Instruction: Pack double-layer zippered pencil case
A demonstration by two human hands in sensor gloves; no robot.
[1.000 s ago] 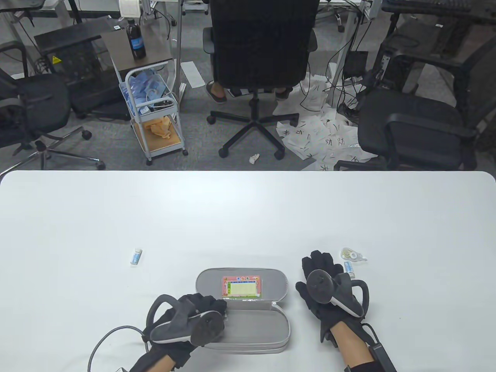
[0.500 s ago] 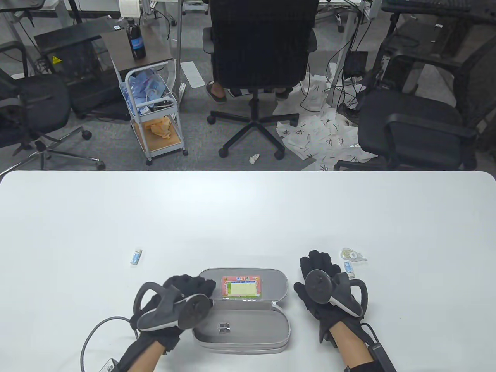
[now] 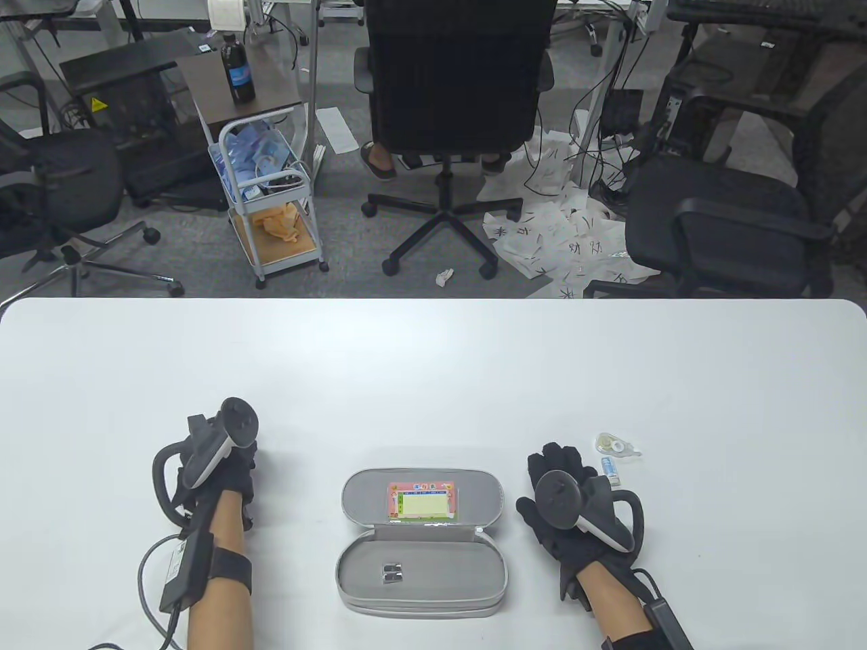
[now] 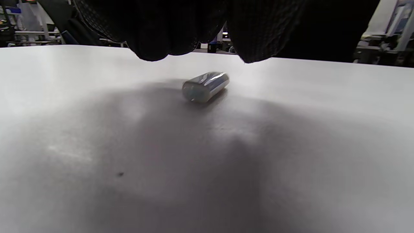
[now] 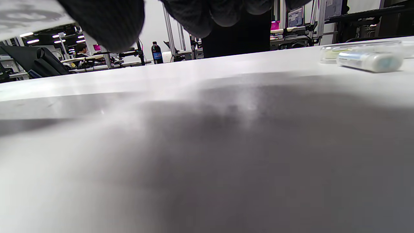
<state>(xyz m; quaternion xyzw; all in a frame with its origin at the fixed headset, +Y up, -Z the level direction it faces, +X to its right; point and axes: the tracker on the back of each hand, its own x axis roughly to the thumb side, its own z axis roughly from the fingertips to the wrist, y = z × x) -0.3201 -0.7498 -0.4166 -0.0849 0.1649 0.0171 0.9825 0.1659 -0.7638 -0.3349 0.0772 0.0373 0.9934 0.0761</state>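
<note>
I note the pencil case lying open at the desk's near edge, a small metal piece inside. My right grip rests flat, holding nothing. My left grip hovers over an eraser; fingers hang loose, empty.

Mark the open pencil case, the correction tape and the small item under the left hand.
pencil case point(image 3: 474, 581), table view, bare floor of near half.
correction tape point(image 3: 614, 444), table view, clear body.
small item point(image 4: 205, 86), left wrist view, wrapped side.
</note>
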